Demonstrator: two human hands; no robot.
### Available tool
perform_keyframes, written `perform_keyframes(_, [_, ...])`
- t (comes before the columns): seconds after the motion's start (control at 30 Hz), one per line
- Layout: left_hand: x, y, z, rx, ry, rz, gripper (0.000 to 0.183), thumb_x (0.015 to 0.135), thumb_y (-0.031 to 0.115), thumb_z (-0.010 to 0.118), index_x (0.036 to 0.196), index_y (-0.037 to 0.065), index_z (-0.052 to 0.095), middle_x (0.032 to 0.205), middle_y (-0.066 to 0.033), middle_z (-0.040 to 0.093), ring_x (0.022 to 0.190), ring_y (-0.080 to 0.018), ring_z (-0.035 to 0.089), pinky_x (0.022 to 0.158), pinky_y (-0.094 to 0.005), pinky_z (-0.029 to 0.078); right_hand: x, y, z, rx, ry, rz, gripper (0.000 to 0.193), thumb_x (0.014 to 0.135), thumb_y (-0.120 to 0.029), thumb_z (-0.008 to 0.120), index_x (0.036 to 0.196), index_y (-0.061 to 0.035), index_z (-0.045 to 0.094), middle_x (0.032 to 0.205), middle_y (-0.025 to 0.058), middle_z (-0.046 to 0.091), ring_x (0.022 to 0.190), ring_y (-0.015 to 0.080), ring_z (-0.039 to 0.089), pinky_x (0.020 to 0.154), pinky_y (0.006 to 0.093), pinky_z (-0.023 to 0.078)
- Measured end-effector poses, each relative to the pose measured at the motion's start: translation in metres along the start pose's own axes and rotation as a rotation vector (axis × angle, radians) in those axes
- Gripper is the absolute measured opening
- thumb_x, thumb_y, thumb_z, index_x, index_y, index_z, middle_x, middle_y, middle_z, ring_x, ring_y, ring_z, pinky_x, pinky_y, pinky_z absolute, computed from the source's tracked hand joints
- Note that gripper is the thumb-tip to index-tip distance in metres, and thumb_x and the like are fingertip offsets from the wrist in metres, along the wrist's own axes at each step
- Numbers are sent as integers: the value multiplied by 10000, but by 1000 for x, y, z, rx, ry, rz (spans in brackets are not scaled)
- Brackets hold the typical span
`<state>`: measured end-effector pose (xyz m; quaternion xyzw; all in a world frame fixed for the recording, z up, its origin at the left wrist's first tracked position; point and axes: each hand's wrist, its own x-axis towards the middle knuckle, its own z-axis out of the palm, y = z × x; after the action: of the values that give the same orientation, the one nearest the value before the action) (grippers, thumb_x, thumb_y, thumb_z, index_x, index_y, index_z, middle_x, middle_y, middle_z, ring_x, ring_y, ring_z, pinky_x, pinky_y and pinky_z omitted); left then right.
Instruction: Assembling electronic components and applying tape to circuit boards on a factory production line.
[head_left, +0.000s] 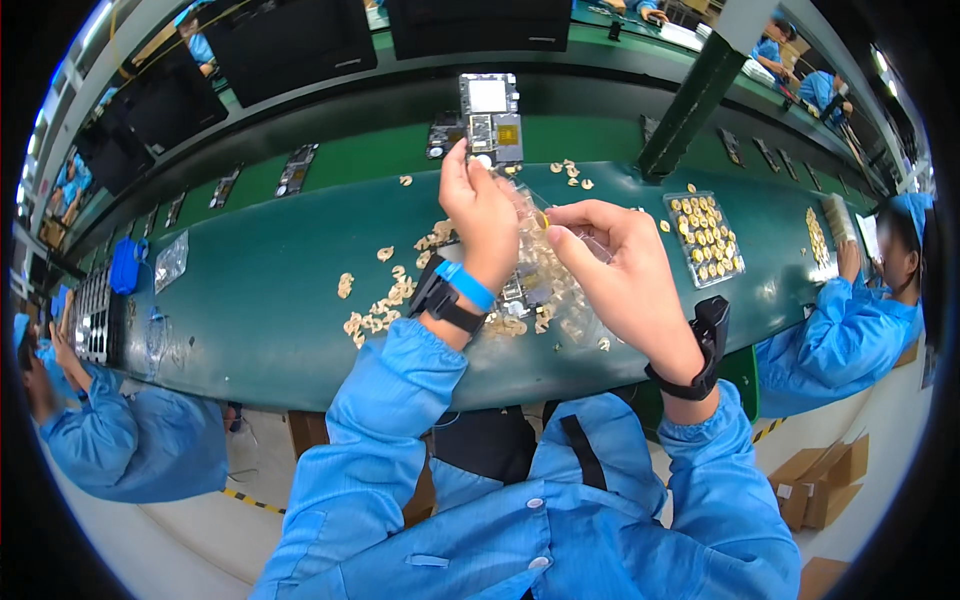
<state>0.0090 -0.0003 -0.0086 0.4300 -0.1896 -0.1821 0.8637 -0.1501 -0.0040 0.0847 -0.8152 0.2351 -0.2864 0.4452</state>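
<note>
My left hand (481, 220), with a blue wristband and a black strap at the wrist, is closed around the edge of a clear plastic piece (536, 200), perhaps a tray or bag. My right hand (628, 270) pinches a small round yellow piece (544, 219) between thumb and forefinger, close to that plastic. Below both hands, many small tan curled pieces (375, 318) lie scattered on the green table (270, 300). Part of a circuit board (515, 290) shows among them. Just past my left fingertips is a larger circuit board (508, 140) with a white square.
To the right lies a clear tray (706, 236) filled with round gold pieces. More circuit boards (296, 170) rest along the green strip behind, near a dark green post (690, 105). A clear bag (171, 262) and blue object (126, 265) lie left. Co-workers (850, 330) sit at both sides.
</note>
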Motion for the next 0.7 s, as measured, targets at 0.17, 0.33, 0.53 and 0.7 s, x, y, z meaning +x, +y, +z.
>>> perform_keyframes(0.17, [21,-1,-2,-67,67,54,297,1094,68,398,1367,8,496,836,-54,590,503,-77,485,414,-272,411,10,-2,29,-48,91,-64,271,894,-124,677,1000,124,705,866,226,746,815,283,755,785,370,586])
perform_keyframes(0.33, [41,-5,-13,-50,170,57,283,1073,24,393,1311,-35,535,957,-88,660,607,-91,551,503,-271,446,39,2,37,-100,48,-81,262,838,-117,679,943,118,725,796,242,722,765,298,740,738,380,566])
perform_keyframes(0.53, [67,-15,-19,-70,219,47,292,1064,12,378,1286,-66,551,1061,-133,678,816,-163,661,703,-307,541,77,0,33,17,-136,1,239,818,-94,668,907,119,729,745,151,703,715,148,649,686,314,517])
perform_keyframes(0.7, [78,-18,-21,-91,270,68,291,1060,5,375,1280,-68,550,1095,-148,681,862,-184,687,758,-322,562,99,-10,34,159,-282,107,241,797,-71,675,933,118,737,787,104,696,756,145,625,715,290,499])
